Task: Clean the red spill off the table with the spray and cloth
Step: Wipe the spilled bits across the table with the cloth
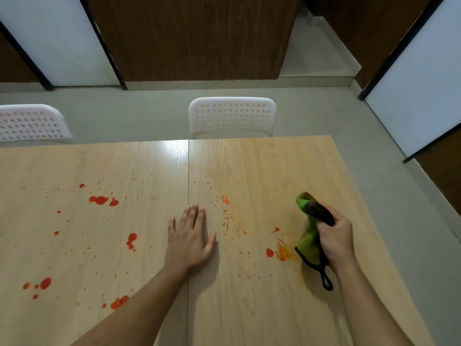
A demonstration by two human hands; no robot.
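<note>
— What's nearest?

— Red spill (99, 200) blotches dot the table (262, 308), mostly on its left half, from the near edge up to mid-table.

— And the hands?

— The left hand (190, 236) lies flat on the wood, fingers straight, beside the centre seam. The right hand (335, 237) grips a bunched green cloth (309, 247) with black trim, its lower end on the table next to an orange smear (283, 253).

— The spray?

— I can't make one out.

— Beyond?

— Two white perforated chairs, one (232, 116) at the far edge, another (30, 123) at left.
</note>
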